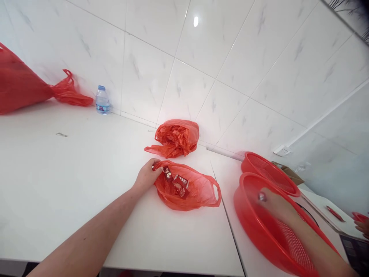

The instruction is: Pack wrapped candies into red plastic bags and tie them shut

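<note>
My left hand [148,175] is closed on the left rim of a red plastic bag [184,206] lying open on the white table. Inside the bag are a few small dark-red wrapped packets [181,185] with pale print. Over on the right, my right hand [269,200] is inside the near red plastic basket [245,215], blurred by motion. At its fingertips shows a small shiny red-and-silver item [261,196], too smeared to name. The basket's floor is perforated, and my forearm hides part of it.
A crumpled bundle of red bags [180,136] sits against the tiled wall. Farther left stand a water bottle [102,100] and a full red bag [20,84]. Behind the near basket is a second red basket [271,173]. Another person's hand [362,227] shows at the right edge.
</note>
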